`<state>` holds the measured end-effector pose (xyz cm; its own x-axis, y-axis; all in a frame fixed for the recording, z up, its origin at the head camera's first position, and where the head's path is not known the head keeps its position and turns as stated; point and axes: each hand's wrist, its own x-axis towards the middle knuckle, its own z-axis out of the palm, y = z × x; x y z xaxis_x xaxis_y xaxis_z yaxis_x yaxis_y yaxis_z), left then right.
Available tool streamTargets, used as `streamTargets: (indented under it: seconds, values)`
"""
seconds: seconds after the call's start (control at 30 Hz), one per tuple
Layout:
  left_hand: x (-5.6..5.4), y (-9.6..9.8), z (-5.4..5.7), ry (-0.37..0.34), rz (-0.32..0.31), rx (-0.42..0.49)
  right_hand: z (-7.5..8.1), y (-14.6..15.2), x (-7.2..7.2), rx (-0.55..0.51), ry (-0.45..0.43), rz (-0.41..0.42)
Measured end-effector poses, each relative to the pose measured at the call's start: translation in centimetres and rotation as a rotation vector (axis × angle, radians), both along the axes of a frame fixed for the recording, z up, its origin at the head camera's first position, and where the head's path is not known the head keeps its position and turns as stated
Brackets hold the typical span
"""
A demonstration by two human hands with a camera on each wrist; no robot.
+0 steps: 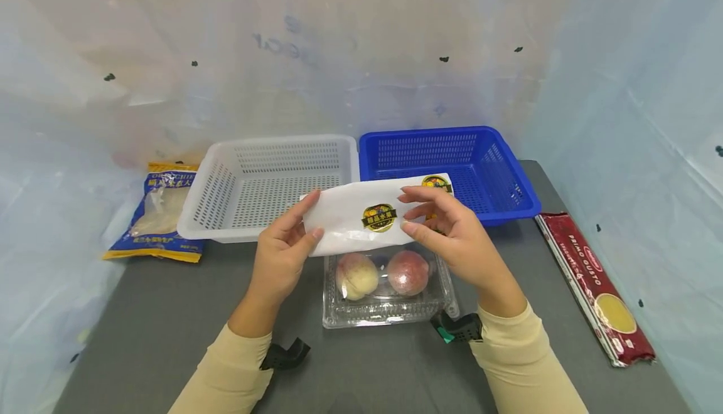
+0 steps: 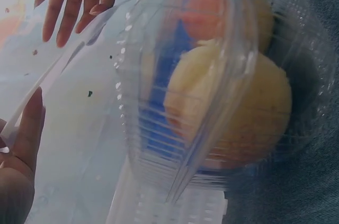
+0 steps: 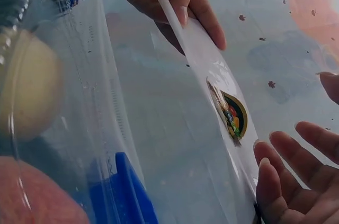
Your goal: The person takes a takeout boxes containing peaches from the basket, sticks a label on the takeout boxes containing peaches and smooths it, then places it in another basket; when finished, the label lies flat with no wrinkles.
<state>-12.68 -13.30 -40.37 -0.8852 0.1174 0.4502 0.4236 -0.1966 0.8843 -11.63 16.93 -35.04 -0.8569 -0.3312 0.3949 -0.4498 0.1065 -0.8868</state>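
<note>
Right up close, cream sleeves [image 1: 226,364] run into two bare hands, and between them stretches a white sheet [image 1: 341,216], smooth and faintly glossy, raised above the grey table [image 1: 373,364]. The left hand [image 1: 279,254] pinches its left end, thumb against fingers. The right hand [image 1: 454,232] stands open at the other end, fingers loosely bent and thumb well apart; whether its fingertips touch the sheet, I can't tell. A round black-and-gold sticker [image 1: 380,217] sits just left of that thumb.

Just below the sheet, a clear, ridged plastic box [image 1: 390,321] shows two rounded fruits, one pale yellow [image 1: 358,276], one blushed pink [image 1: 408,273]. Beyond, side by side, slotted plastic baskets: white [image 1: 198,213] on the left, deep blue [image 1: 511,182] on the right.
</note>
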Motion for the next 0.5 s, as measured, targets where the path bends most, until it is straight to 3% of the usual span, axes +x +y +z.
streamTargets:
  seconds: [0.2,0.5]
  values:
    - [0.4,0.4,0.0,0.0,-0.001,-0.032,-0.4,-0.7,0.1,0.074,-0.041,0.005]
    - [0.6,0.7,-0.2,0.026,-0.027,-0.027,-1.0,-1.2,-0.2,0.217,0.01,-0.115]
